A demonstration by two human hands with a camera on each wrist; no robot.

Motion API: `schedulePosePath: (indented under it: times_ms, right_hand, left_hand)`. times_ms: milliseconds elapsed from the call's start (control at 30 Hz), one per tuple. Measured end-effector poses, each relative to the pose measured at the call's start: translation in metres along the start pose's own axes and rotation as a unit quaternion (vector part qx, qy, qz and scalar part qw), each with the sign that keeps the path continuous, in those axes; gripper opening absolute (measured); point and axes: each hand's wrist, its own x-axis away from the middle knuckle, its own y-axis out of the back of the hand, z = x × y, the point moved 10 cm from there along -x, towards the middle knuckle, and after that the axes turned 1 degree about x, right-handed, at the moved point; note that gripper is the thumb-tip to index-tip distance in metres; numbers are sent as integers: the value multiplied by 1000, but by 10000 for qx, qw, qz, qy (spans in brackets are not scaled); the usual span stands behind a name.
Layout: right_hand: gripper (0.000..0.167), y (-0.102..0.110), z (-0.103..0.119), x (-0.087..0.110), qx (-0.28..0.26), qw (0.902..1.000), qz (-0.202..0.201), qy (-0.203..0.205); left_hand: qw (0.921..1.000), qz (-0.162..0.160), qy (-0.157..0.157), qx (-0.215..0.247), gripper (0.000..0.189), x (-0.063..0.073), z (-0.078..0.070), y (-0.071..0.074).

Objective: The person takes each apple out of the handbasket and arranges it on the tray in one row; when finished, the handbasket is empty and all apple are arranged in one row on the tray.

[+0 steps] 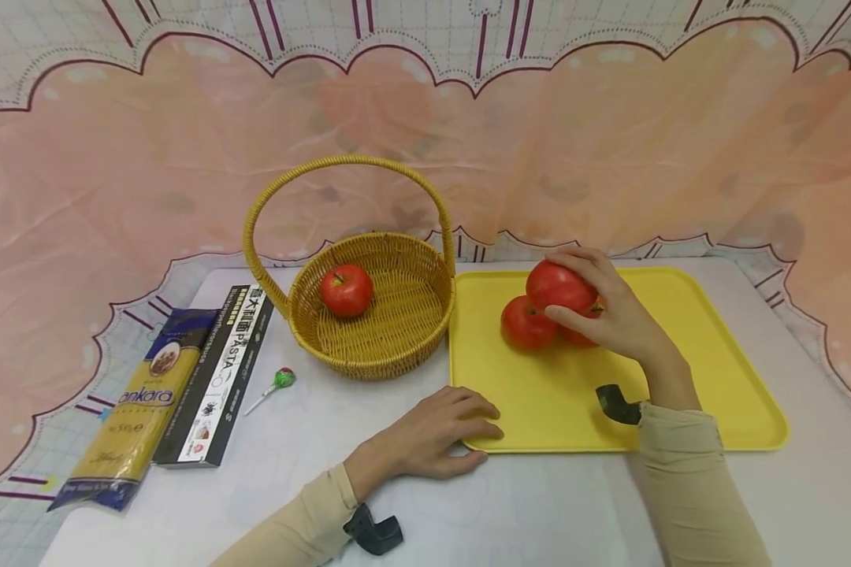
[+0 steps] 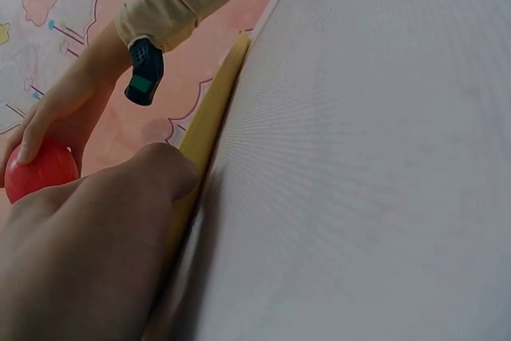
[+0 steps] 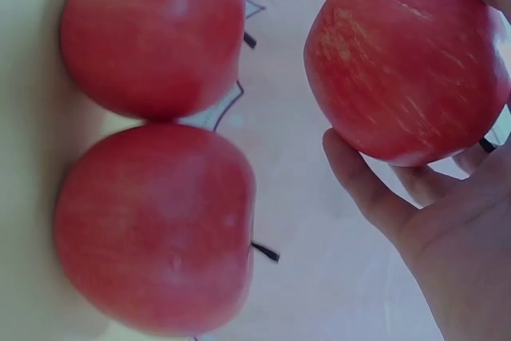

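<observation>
My right hand [image 1: 613,307] grips a red apple [image 1: 559,287] between thumb and fingers, raised over the yellow tray [image 1: 709,370]. Two more red apples stand on the tray below it; in the right wrist view the nearer apple [image 3: 156,229] and its neighbour [image 3: 152,33] sit side by side with dark stems. At the tray's front left corner, my left hand [image 1: 440,433] rests with its fingers extended over the rim. The left wrist view shows the held apple [image 2: 41,172] beyond the left hand [image 2: 88,237].
Left of the tray stands a wicker basket [image 1: 369,362] with a tall handle and one apple [image 1: 347,290] inside. A lollipop [image 1: 280,379], a black-and-white pasta box [image 1: 216,378] and a yellow-and-blue pasta bag [image 1: 138,409] lie on the white table farther left. A patterned cloth [image 1: 369,118] hangs behind.
</observation>
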Motion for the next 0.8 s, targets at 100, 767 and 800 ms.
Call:
schedulePosePath:
  times_ms: [100,767,800]
  right_hand:
    - [64,6,-7,3,-13,9998,-49,-184]
    - [65,37,-33,14,144,9971,-447,-603]
    - [65,38,-34,13,159,9970,-477,-588]
  left_hand:
    - [10000,-32,-21,-27,28,-1,0,1]
    - [9999,-103,-27,30,28,0,-1,1]
    - [9999,-108,-42,23,28,-1,0,1]
